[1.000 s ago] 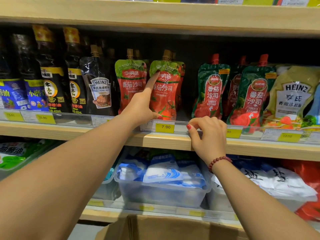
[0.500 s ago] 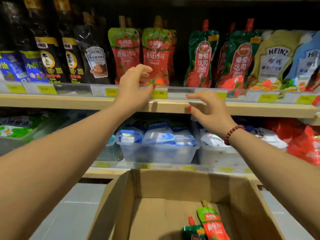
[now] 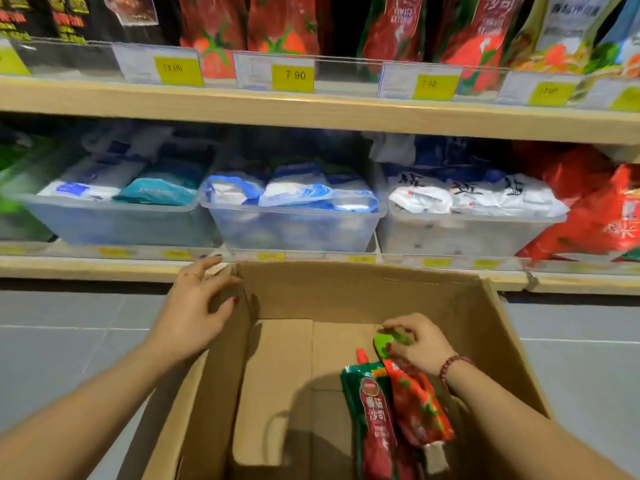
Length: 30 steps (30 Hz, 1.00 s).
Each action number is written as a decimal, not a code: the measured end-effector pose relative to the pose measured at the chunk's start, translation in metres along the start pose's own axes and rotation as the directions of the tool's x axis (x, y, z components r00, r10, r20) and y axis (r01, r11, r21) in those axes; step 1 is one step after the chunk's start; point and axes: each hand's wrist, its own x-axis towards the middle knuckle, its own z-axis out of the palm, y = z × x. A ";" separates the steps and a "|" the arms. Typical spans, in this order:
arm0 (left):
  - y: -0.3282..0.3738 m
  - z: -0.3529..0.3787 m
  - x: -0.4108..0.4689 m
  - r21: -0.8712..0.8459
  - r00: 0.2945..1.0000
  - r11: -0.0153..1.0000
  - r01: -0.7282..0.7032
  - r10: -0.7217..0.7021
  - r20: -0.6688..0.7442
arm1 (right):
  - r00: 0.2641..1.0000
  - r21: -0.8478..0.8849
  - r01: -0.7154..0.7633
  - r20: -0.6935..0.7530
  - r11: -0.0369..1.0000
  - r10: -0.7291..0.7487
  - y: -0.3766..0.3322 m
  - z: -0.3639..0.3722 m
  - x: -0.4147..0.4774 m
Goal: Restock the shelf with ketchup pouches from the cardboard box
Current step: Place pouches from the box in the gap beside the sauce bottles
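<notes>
Cardboard box [image 3: 346, 299] before lower shelf [image 3: 86, 268]. It holds two ketchup pouches at its right side: dark green pouch [image 3: 370, 403] and red pouch [image 3: 419, 407], touching. Right hand [image 3: 419, 341]: grip pinches red pouch's green top. Left hand [image 3: 197, 306]: grip wide, resting on box's left wall. Clear bins [image 3: 294, 230] on lower shelf hold white-blue bags [image 3: 304, 195].

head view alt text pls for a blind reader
A person's right hand pinches the green top of a red ketchup pouch lying in a cardboard box below stocked shelves. The left hand rests on the box's left wall.
</notes>
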 end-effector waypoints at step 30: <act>0.003 0.014 -0.009 -0.120 0.974 0.967 0.225 -0.228 -0.013 | 0.994 0.305 0.099 -0.063 0.947 -0.084 -0.016 0.003 -0.018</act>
